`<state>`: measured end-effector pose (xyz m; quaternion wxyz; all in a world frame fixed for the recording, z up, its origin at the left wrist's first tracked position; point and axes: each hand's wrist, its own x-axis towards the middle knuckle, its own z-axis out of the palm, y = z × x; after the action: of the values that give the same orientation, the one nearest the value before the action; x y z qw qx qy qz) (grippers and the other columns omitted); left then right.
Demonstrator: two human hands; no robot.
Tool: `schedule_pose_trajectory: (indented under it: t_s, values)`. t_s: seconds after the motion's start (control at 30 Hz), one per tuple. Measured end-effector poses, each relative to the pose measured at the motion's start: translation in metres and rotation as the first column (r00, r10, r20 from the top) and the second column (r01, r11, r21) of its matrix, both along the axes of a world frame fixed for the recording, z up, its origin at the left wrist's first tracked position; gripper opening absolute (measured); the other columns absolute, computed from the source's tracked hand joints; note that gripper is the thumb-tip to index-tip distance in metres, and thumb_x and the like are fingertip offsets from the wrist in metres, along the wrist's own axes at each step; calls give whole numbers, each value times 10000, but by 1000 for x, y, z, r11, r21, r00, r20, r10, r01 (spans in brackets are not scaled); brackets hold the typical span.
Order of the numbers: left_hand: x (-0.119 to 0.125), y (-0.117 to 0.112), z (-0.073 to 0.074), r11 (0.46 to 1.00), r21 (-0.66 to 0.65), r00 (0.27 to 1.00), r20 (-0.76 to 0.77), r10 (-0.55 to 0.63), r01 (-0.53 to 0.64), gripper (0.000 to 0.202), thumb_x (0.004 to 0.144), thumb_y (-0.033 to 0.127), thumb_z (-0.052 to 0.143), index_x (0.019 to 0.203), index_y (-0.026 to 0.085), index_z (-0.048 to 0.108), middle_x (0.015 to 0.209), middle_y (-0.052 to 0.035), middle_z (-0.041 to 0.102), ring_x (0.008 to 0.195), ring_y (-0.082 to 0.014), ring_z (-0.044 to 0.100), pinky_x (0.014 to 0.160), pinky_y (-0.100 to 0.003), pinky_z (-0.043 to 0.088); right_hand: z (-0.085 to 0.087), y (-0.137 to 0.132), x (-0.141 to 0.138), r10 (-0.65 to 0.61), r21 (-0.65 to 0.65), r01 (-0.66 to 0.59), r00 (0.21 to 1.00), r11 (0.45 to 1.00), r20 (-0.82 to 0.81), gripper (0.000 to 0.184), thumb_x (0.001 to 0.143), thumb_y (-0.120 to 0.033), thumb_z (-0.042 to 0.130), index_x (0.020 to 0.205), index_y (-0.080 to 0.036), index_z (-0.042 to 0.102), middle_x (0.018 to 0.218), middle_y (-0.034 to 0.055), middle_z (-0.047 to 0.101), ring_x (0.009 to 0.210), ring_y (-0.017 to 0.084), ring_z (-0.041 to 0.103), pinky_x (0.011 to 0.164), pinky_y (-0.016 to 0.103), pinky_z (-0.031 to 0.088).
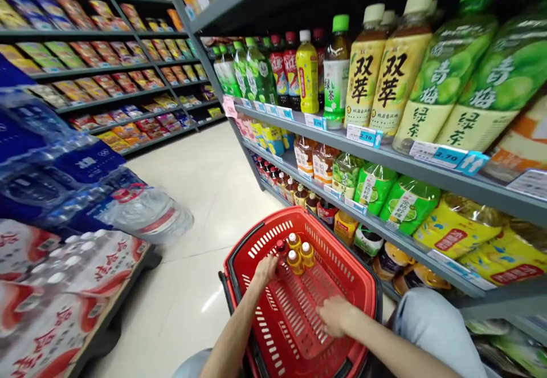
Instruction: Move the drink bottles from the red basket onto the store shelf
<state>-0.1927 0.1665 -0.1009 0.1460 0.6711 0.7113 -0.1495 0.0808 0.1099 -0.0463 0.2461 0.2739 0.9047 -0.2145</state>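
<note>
A red shopping basket (299, 212) stands on the floor between my knees, its black handle folded down against the rim. Several small bottles with yellow contents and white caps (294, 259) are grouped upright at its far end. Beside them on the left is a dark bottle with a red cap (281, 247). My left hand (266, 269) reaches into the basket and has its fingers closed on this dark bottle, partly covering it. Over the basket's slotted bottom, toward the right side, my right hand (335, 315) has loosely bent fingers apart, with nothing visible in them.
Drink shelves (384, 158) rise close on the right, packed with tea bottles (363, 70) above price tags. On the left are a pallet of shrink-wrapped bottles (98, 264) and a large water jug (147, 212). Tiled floor (196, 167) runs toward shelves of packaged food (94, 53).
</note>
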Motion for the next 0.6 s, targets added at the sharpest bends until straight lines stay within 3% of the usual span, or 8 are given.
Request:
schedule_pose_trajectory:
  t_s: [0.1, 0.2, 0.33, 0.4, 0.47, 0.53, 0.6]
  values:
    - [6, -20, 24, 998, 45, 999, 24, 32, -33, 366, 662, 159, 685, 1029, 160, 680, 1074, -145, 701, 1009, -310, 695, 818, -351, 538, -3, 5, 3, -26, 31, 25, 1000, 999, 13, 428, 871, -264, 652, 1256, -78, 674, 1157, 249, 715, 1089, 408, 701, 901, 526, 580]
    - [17, -51, 57, 992, 115, 997, 62, 44, -51, 194, 651, 173, 665, 844, 157, 674, 889, -101, 697, 844, -267, 702, 719, -313, 512, -5, 4, 6, -111, 45, 114, 992, 992, -63, 524, 820, -230, 704, 1314, -69, 637, 1198, 262, 694, 1135, 416, 677, 946, 535, 550]
    - [38, -105, 114, 961, 276, 991, 133, -1, -36, 101, 702, 196, 624, 799, 181, 650, 886, -45, 674, 791, -179, 665, 716, -264, 478, -1, -4, 3, -218, -16, 227, 912, 974, -347, 1015, 706, -334, 849, 1555, -88, 349, 1523, 276, 439, 1438, 424, 402, 1162, 553, 349]
    - [50, -131, 147, 914, 397, 971, 238, -19, -79, 100, 686, 187, 624, 780, 190, 656, 815, -24, 656, 748, -166, 638, 699, -262, 465, 3, -9, 0, -268, -113, 246, 809, 963, -524, 1205, 621, -371, 906, 1599, -138, 241, 1601, 251, 324, 1494, 410, 303, 1206, 539, 274]
    - [65, -150, 183, 856, 494, 928, 370, -48, -153, 99, 656, 201, 653, 753, 193, 670, 763, -13, 649, 696, -163, 608, 668, -268, 451, 7, -15, -3, -329, -217, 249, 662, 944, -673, 1256, 571, -380, 929, 1598, -179, 234, 1612, 228, 316, 1501, 388, 299, 1212, 514, 266]
    - [82, -162, 218, 808, 546, 890, 452, -64, -220, 97, 658, 226, 669, 743, 183, 680, 737, -11, 657, 675, -154, 586, 649, -261, 439, 10, -24, -4, -392, -320, 227, 520, 920, -758, 1233, 539, -375, 942, 1567, -172, 292, 1585, 220, 368, 1479, 362, 350, 1201, 482, 293]
    - [96, -166, 249, 775, 562, 842, 534, -73, -290, 119, 658, 245, 680, 749, 169, 687, 713, -9, 648, 644, -140, 556, 604, -245, 419, 14, -35, -2, -451, -423, 163, 397, 892, -799, 1106, 562, -368, 926, 1498, -143, 381, 1491, 205, 498, 1376, 323, 492, 1151, 446, 372]
